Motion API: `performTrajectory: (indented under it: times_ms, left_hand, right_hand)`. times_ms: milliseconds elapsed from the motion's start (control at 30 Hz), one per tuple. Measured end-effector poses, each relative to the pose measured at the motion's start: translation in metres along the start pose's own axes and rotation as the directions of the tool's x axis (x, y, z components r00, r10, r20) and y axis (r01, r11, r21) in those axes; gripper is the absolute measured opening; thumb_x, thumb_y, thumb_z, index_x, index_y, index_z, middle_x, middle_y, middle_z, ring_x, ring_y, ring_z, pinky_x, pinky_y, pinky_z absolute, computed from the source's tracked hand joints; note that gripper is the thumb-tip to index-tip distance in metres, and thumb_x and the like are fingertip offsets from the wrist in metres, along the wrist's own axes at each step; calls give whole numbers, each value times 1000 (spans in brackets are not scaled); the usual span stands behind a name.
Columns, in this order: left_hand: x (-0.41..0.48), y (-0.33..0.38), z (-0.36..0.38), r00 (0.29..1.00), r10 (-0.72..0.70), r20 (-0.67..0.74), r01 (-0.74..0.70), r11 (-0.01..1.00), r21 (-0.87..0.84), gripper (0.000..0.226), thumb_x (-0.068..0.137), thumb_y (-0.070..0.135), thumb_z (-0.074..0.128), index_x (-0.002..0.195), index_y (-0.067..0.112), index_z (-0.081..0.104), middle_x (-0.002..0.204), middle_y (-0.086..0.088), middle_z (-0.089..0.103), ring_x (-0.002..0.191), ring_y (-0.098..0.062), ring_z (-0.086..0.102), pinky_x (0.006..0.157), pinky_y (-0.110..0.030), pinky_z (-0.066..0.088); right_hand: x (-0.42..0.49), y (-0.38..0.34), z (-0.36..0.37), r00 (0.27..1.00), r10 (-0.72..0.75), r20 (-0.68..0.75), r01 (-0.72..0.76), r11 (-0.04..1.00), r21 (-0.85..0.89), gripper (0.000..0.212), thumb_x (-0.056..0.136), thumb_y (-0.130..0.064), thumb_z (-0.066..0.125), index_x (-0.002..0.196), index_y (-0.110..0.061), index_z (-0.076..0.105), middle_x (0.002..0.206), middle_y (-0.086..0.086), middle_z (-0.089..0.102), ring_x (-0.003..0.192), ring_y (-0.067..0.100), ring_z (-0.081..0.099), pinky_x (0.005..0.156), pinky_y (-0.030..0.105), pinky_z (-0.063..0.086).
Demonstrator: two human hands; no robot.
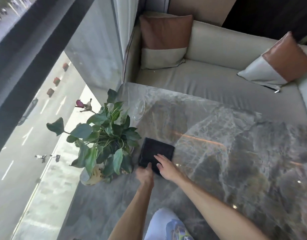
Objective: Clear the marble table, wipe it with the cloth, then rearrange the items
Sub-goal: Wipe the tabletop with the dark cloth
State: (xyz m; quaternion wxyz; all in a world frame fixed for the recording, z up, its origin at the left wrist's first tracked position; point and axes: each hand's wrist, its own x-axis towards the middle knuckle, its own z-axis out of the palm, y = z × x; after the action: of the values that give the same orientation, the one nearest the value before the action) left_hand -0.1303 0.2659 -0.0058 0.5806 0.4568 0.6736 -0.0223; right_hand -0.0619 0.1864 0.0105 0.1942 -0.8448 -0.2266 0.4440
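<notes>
A folded black cloth (pixel 153 151) lies flat on the grey marble table (pixel 227 153), just right of a potted plant (pixel 106 135) with green leaves and a dark pink rose. My right hand (pixel 166 166) rests flat on the cloth's near right part, fingers spread. My left hand (pixel 145 174), blurred, touches the cloth's near left edge with the thumb up; whether it grips is unclear. An empty wine glass (pixel 139 108) stands behind the plant near the table's far left corner.
A beige sofa (pixel 210 75) with two brown-and-white cushions (pixel 164 42) runs along the table's far side. A large window (pixel 36 101) lies to the left, close to the plant and table edge. My knee in light patterned fabric (pixel 168 226) is at the bottom.
</notes>
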Motion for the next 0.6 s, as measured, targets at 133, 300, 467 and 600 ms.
performTrajectory:
  times_ms: [133,300,467,600]
  left_hand:
    - [-17,13,-1,970,231,74,-239,961,137,16,79,14,63,86,0,65,82,-15,69,82,-33,65,68,-31,42]
    - [-49,17,19,757,557,343,-649,704,289,16,69,17,62,65,7,51,68,-14,58,61,-20,50,55,-33,41]
    - [-127,10,74,489,551,676,-853,465,237,23,68,11,64,64,19,44,68,4,44,59,-15,45,50,-19,32]
    - [-198,-18,116,279,502,819,-950,267,160,16,72,17,60,85,7,62,87,-13,63,78,-30,59,63,-30,37]
  right_hand:
    - [-7,4,-12,992,77,-99,-42,948,315,47,102,-26,39,147,-15,35,156,2,31,145,13,26,108,13,14]
    - [-25,33,-31,968,248,38,-161,500,851,70,91,-66,37,149,-27,30,156,-11,21,140,3,26,120,32,18]
    - [-87,85,-52,965,250,76,-66,-49,997,71,80,-74,43,114,-17,68,110,5,70,104,18,64,90,32,47]
    - [-159,140,-72,957,289,-5,108,-340,934,53,90,-57,44,88,-14,73,89,5,74,85,16,71,76,27,58]
